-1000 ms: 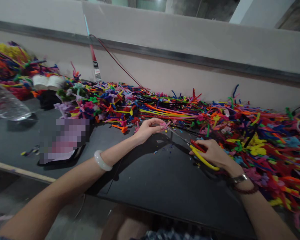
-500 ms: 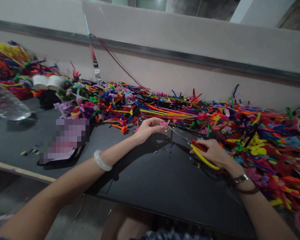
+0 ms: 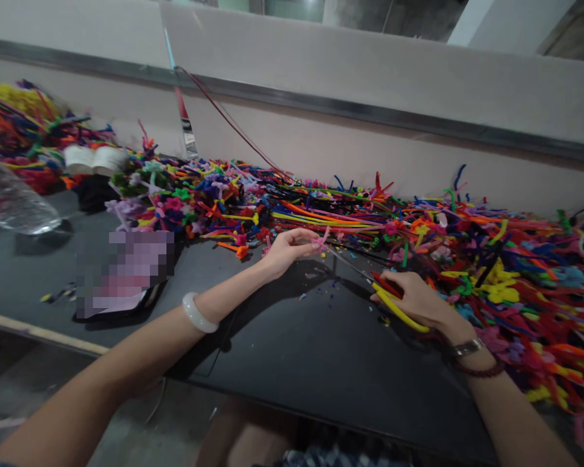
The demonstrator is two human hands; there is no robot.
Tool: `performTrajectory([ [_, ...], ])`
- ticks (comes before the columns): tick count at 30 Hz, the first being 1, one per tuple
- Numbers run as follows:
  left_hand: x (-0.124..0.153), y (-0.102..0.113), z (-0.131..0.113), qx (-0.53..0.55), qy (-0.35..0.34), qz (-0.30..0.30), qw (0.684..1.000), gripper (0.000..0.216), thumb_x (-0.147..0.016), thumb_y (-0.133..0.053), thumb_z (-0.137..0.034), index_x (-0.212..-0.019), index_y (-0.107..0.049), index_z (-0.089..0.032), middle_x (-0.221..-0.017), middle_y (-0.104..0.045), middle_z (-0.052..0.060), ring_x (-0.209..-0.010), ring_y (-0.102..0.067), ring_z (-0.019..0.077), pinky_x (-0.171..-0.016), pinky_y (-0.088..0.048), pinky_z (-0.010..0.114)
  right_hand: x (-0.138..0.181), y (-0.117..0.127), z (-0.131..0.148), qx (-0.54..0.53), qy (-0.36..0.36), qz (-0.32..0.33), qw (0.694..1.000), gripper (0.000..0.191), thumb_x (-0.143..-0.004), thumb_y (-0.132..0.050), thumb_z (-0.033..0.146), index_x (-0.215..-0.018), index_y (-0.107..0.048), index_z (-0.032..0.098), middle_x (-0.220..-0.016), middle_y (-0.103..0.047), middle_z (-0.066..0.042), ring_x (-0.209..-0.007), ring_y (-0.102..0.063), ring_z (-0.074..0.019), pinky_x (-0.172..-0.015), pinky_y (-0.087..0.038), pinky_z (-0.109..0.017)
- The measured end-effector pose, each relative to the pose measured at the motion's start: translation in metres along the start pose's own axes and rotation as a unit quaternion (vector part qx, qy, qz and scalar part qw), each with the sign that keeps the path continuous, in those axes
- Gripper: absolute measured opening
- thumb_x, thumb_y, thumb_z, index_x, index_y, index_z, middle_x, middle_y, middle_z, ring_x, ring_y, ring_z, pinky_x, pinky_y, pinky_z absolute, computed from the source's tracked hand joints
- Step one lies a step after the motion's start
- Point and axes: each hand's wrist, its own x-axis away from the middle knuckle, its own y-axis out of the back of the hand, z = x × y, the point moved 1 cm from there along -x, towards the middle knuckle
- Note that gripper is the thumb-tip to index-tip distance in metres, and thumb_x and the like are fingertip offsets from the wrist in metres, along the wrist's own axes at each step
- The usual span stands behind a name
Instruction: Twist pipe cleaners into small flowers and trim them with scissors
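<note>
My left hand pinches a small pink pipe-cleaner flower just above the dark table. A white bangle sits on that wrist. My right hand is closed round the red and yellow handles of scissors, whose thin blades point left toward the pink flower. A watch and a bead bracelet are on the right wrist. A long heap of bright pipe cleaners lies right behind both hands.
The pipe-cleaner heap runs along the wall from far left to far right. Two white rolls and a clear plastic bottle lie at the left. A blurred flat item rests left of my forearm. Small coloured offcuts dot the table.
The pink flower has turned slightly in my left fingers. Both hands stay almost where they were.
</note>
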Motion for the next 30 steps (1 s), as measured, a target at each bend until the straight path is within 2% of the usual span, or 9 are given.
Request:
performTrajectory([
  [9,0.0003,-0.0014,-0.0002,0.03,0.003,0.02,0.999,0.021,-0.058,-0.066,-0.015,-0.078,-0.059,-0.012,-0.076,-0.064,0.003,-0.074,-0.06,0.0123,-0.079,-0.044,0.032,-0.0007,0.0005,0.0018,-0.02,0.003,-0.006,1.0,0.034,-0.068,-0.05,0.048,-0.068,-0.057,0.014,-0.055,-0.055,0.0,-0.051,-0.043,-0.0112,-0.047,-0.029,-0.021],
  [20,0.0004,-0.0015,0.0,0.017,0.006,0.02,1.0,0.02,-0.059,-0.066,-0.014,-0.078,-0.059,-0.013,-0.074,-0.063,0.002,-0.072,-0.059,0.0115,-0.078,-0.045,0.032,-0.001,-0.0005,0.0023,-0.028,0.008,0.003,1.0,0.032,-0.07,-0.049,0.045,-0.071,-0.058,0.014,-0.059,-0.057,-0.001,-0.052,-0.044,-0.0113,-0.048,-0.03,-0.021],
  [30,0.0009,-0.0016,-0.0001,0.009,0.003,0.022,1.0,0.02,-0.059,-0.065,-0.016,-0.078,-0.058,-0.013,-0.074,-0.063,0.002,-0.072,-0.059,0.0117,-0.077,-0.044,0.031,-0.0012,0.0016,0.0025,-0.028,-0.008,0.015,0.999,0.03,-0.072,-0.048,0.044,-0.068,-0.053,0.015,-0.056,-0.052,0.0,-0.051,-0.042,-0.0102,-0.047,-0.03,-0.02],
])
